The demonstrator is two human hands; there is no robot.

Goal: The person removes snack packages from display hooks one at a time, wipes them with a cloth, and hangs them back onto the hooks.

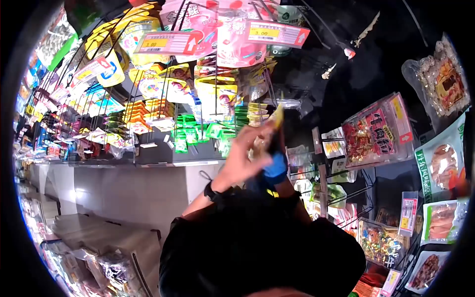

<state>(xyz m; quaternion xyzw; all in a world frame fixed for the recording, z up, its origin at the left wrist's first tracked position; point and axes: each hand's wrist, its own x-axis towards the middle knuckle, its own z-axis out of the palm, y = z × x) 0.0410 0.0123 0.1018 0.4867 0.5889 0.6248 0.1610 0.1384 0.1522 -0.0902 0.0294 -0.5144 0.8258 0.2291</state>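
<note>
My left hand (239, 161), with a dark band at its wrist, is closed around a snack packet (278, 119) in front of my chest. The packet is yellow at its upper end and dark lower down; motion blurs it and its print cannot be read. Directly below it is a bright blue patch (275, 166), which may be part of the packet or something over my right hand. Of my right hand, the wrist (285, 188) shows beside the blue patch, and its fingers are hidden. Small green packets (189, 132) hang just beyond my left hand.
Pink pouches (241, 42) hang at the top behind price tags (169, 43). Metal hooks with colourful packets fill the left rack. A red-labelled clear packet (372, 134) and vacuum-packed meats (442, 163) hang at right. A grey shelf edge (148, 163) runs at left.
</note>
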